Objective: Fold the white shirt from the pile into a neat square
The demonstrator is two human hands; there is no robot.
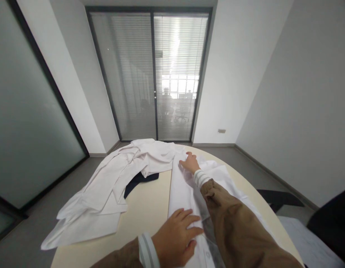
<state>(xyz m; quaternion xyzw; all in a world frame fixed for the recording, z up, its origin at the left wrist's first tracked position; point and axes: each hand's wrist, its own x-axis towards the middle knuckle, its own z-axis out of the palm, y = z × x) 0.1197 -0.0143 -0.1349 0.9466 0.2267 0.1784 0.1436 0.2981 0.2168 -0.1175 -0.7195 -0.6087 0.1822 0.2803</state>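
With twelve o'clock straight ahead on the round, pale cream tabletop (150,208), a white cloth shirt (178,193) with a button showing near the bottom edge of the view lies stretched from about one o'clock down to five, its straight left edge running toward the person and its looser folds spreading out to two o'clock. The left hand (176,236), in a striped pale cuff and brown sleeve, rests released on the shirt's near part at five o'clock, palm down with fingers spread. The right hand (191,163), dressed alike, is also unclenched, touching the shirt's far part at one o'clock with thumb and forefinger parted. A rumpled heap of white cloth (113,186) curves from eight o'clock round to twelve, where it meets the shirt, and overhangs the table's edge at eight. A dark navy piece of fabric (139,181) peeks from under the heap at eleven.
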